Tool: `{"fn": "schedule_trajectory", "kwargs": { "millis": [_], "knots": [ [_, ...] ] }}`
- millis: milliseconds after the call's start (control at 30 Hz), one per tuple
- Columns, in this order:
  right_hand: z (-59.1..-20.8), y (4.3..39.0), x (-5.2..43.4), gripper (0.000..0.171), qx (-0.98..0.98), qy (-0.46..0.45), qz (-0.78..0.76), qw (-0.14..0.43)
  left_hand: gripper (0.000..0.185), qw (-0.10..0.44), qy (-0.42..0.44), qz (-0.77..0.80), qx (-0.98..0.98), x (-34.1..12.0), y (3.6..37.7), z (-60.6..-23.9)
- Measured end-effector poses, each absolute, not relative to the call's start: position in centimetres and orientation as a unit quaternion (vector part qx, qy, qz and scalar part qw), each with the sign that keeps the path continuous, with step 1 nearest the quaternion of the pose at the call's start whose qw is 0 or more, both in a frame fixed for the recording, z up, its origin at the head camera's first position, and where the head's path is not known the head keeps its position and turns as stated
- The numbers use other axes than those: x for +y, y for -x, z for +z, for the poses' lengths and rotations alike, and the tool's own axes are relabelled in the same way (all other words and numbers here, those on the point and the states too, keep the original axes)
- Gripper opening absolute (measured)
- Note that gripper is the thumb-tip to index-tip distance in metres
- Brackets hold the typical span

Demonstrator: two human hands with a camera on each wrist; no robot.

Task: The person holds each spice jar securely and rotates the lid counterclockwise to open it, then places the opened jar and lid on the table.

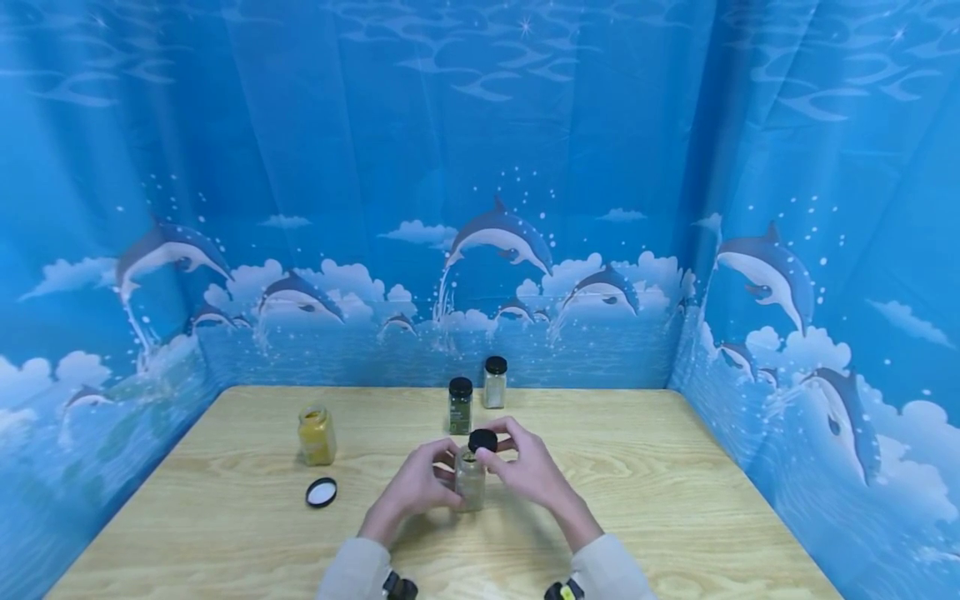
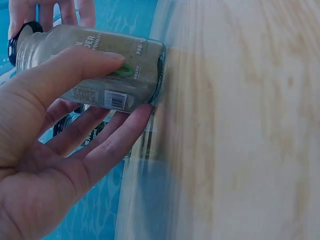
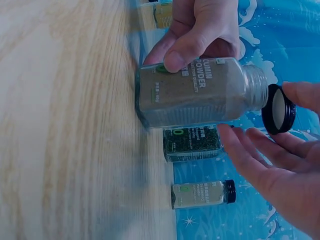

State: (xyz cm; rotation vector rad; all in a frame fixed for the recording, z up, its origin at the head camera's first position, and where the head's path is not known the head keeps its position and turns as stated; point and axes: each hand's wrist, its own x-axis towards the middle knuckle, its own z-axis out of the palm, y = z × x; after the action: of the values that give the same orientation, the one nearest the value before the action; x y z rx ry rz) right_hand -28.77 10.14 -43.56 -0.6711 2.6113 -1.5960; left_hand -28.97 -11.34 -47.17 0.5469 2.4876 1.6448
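Note:
A clear glass jar of brownish cumin powder [image 3: 225, 85] is upright at the front middle of the table, its base at or close to the wood. My left hand [image 1: 420, 483] grips it from the left, with the thumb across the label [image 2: 95, 42] and fingers behind. The right hand [image 1: 531, 467] pinches a round black lid [image 3: 278, 109] between thumb and fingers. That lid is tilted at the jar's threaded neck [image 3: 256, 87], off the mouth, its pale inner side showing in the right wrist view.
Behind the hands stand a lidded jar of green flakes [image 1: 461, 408] and a lidded jar of pale powder [image 1: 495, 387]. To the left are an uncovered jar of yellow powder [image 1: 317, 437] and a loose black lid [image 1: 322, 492], inner side up. A dolphin-print curtain [image 1: 390, 167] surrounds the wooden table [image 1: 645, 500].

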Motion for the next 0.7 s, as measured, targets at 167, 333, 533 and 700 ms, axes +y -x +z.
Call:
{"fn": "schedule_trajectory", "kwargs": {
  "millis": [167,333,533,700],
  "knots": [
    [-43.4,28.8,10.2,0.032,0.836,0.162,-0.524,-0.021,0.051,0.067,-0.173,0.528,0.828,-12.0,29.2,-47.2],
    [-43.2,28.7,10.2,0.031,0.819,0.158,-0.551,-0.032,0.052,0.072,-0.158,0.525,0.833,-13.4,29.5,-47.1],
    [-43.7,28.8,10.1,0.03,0.832,0.19,-0.521,-0.011,0.052,0.063,-0.146,0.532,0.832,-15.8,29.9,-46.9],
    [-44.0,28.9,9.7,0.03,0.845,0.216,-0.489,0.01,0.053,0.061,-0.152,0.531,0.832,-18.3,30.3,-46.3]
  ]
}}
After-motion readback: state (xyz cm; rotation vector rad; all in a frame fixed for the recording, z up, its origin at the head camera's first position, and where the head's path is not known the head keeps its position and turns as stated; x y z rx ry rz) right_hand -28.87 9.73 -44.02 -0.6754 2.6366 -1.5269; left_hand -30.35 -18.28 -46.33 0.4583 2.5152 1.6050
